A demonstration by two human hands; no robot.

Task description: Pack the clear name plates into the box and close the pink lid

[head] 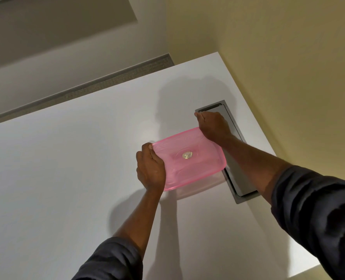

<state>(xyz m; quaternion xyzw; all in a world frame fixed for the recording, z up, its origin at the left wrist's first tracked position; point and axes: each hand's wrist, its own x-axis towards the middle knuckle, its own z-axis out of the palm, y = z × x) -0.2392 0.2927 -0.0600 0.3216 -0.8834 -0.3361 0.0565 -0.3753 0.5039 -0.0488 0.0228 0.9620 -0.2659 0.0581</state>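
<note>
A translucent pink lid (pixel 189 158) with a small round sticker in its middle lies on top of a clear box (pixel 197 188) on the white table. Only a pale strip of the box wall shows below the lid's near edge. My left hand (pixel 150 167) grips the lid's left edge, thumb on top and fingers curled down over the rim. My right hand (pixel 213 124) curls over the lid's far right corner. The name plates are hidden from view.
The white table (pixel 66 178) runs to a far edge on the left and meets a yellow wall on the right. A grey recessed cable hatch (pixel 240 178) is set into the table just right of the box, partly under my right forearm.
</note>
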